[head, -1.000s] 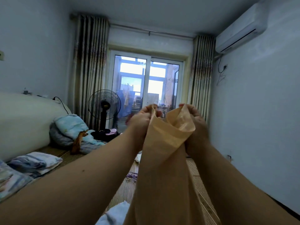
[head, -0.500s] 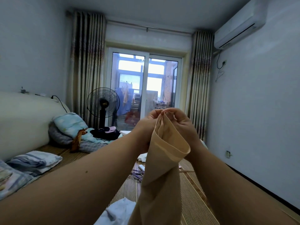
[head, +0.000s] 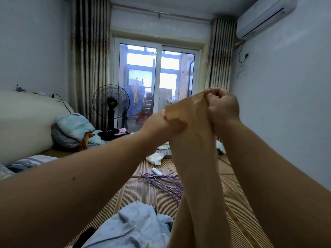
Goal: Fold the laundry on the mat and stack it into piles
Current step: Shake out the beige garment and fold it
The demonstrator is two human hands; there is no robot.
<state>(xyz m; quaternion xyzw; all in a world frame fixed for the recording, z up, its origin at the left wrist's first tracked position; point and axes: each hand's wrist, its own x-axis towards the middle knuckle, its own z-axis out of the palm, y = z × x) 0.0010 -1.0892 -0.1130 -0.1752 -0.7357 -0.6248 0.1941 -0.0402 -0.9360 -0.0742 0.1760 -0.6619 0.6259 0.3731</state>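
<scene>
Beige garment (head: pixel 193 151) held up above mat (head: pixel 236 203), long axis vertical: top edge at hands, rest hanging straight down toward mat. Left hand (head: pixel 155 125) fingers curled round edge's lower corner. Right hand (head: pixel 223 108) fingers fisted on upper corner. Blue cloth (head: pixel 136 226) crumpled on mat beneath.

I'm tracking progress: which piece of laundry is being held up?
The tan garment, held up by the left hand and right hand; the light blue garment and white cloth lie on the mat.
</scene>
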